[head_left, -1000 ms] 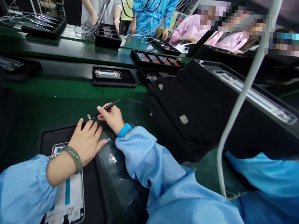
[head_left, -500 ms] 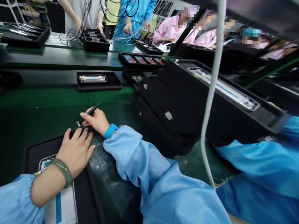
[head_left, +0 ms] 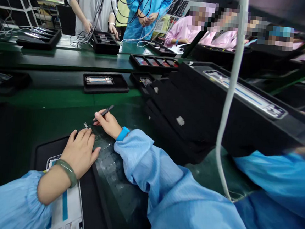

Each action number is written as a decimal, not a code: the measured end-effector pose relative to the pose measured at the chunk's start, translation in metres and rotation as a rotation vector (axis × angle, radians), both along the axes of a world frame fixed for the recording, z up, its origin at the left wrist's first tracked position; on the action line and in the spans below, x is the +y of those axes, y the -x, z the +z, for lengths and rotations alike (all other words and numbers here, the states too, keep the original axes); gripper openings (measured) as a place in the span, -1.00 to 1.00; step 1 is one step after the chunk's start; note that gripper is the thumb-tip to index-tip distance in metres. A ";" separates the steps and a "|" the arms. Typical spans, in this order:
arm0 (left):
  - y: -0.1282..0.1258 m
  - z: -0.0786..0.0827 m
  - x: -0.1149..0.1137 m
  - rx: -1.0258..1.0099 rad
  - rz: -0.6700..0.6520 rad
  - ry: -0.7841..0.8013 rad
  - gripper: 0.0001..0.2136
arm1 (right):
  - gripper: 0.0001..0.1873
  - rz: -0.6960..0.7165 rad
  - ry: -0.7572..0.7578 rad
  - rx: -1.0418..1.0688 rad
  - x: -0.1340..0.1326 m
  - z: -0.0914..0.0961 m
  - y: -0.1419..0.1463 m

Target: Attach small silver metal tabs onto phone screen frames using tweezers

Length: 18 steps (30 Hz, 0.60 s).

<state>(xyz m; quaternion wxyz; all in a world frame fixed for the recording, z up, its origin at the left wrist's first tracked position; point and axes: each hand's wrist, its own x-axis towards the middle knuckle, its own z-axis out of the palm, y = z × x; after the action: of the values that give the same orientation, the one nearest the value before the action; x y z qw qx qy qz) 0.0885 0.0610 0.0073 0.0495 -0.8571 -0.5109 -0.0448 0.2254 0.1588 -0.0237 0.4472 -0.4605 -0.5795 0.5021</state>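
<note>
A broad dark green worktop (head_left: 47, 119) spreads out below. Reckoned from the bare left hand (head_left: 79, 152), a bulky, layered black stack (head_left: 195, 114) sits at two o'clock. A flat rectangular black tray (head_left: 94, 202) lies at six o'clock, and in it rests a white, blue-striped rectangular device frame (head_left: 73, 207), partly under the left forearm (head_left: 50, 185). The left hand is palm down, fingers outstretched, thumb apart; whether its hidden fingertips grip anything I cannot tell. At one o'clock the bare right hand (head_left: 109, 124) pinches a slim black stick-like tool (head_left: 107, 111). At twelve o'clock, just beside the left hand, shows a tiny silver metal-looking piece (head_left: 85, 125); whether the tool touches it I cannot tell
</note>
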 end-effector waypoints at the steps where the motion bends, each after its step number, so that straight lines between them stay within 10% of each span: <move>1: 0.004 0.001 0.001 0.000 0.021 0.003 -0.58 | -0.73 0.021 -0.020 -0.042 -0.001 -0.002 -0.002; 18: 0.010 0.002 0.058 -0.014 0.234 0.122 -0.71 | -0.61 -0.002 -0.071 -0.064 -0.004 -0.004 0.001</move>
<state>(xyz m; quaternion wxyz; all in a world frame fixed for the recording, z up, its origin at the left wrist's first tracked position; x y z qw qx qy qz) 0.0785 0.1188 0.0092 -0.0013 -0.7926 -0.6096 -0.0136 0.2244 0.1543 -0.0273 0.4449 -0.4610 -0.6104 0.4657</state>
